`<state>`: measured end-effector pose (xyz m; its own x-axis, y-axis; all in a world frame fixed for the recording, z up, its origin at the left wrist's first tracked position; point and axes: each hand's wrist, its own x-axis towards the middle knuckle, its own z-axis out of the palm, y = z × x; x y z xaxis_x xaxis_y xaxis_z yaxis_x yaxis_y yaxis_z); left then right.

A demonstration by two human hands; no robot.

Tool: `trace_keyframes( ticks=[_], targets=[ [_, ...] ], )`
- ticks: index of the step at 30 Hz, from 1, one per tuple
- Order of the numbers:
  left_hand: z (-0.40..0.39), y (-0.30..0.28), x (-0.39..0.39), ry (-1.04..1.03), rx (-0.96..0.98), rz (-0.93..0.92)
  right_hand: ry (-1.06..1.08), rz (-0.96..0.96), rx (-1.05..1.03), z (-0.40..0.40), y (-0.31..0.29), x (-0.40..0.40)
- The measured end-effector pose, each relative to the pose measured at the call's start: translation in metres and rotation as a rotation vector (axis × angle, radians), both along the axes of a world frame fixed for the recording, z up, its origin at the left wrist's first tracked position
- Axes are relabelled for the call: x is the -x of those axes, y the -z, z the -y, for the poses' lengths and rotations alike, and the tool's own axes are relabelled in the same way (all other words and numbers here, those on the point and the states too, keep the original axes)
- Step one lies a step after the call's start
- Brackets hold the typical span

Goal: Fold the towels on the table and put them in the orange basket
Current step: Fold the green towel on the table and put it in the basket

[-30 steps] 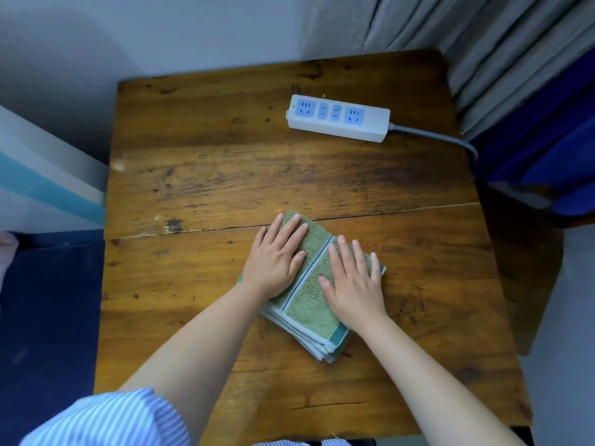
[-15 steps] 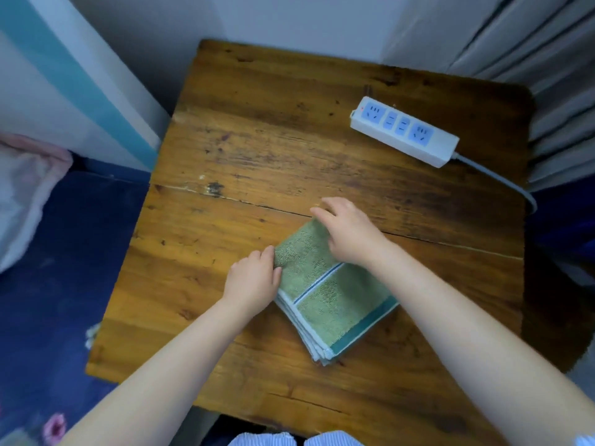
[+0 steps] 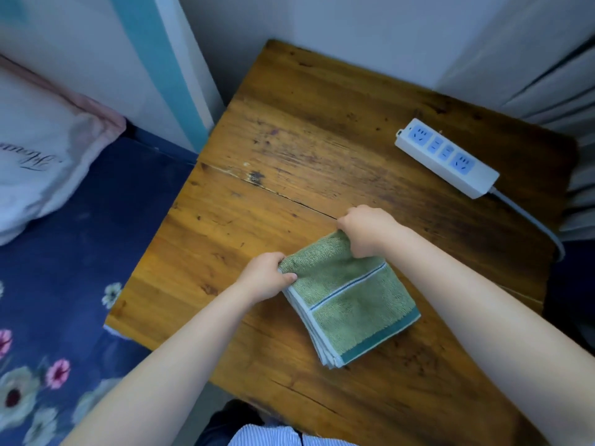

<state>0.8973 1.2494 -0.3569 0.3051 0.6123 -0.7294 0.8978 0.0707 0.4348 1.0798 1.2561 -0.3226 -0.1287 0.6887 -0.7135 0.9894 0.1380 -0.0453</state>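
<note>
On the wooden table (image 3: 322,149), the left hand (image 3: 264,280) pinches the folded green towel (image 3: 349,300) at its left corner; the right hand (image 3: 367,231) grips its far corner. A white power strip (image 3: 446,157) lies far right.

The folded green terry towel (image 3: 349,304) lies on the brown wooden table (image 3: 289,162), toward its near edge. The white plastic power strip (image 3: 447,157) sits behind it, to the right.
</note>
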Motion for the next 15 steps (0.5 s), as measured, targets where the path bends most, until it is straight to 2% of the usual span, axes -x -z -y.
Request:
trace_keyframes(
  ticks=[4, 9, 15],
  targets=[
    [-0.001, -0.025, 0.023, 0.007, -0.053, 0.04, -0.007, -0.016, -0.095, 0.004, -0.029, 0.02],
    [0.008, -0.069, 0.086, -0.059, -0.221, 0.069, -0.041, -0.079, -0.246, 0.01, -0.066, 0.077],
    [0.052, -0.125, 0.21, -0.213, -0.46, 0.022, -0.134, -0.218, -0.453, 0.038, -0.105, 0.197]
  ],
)
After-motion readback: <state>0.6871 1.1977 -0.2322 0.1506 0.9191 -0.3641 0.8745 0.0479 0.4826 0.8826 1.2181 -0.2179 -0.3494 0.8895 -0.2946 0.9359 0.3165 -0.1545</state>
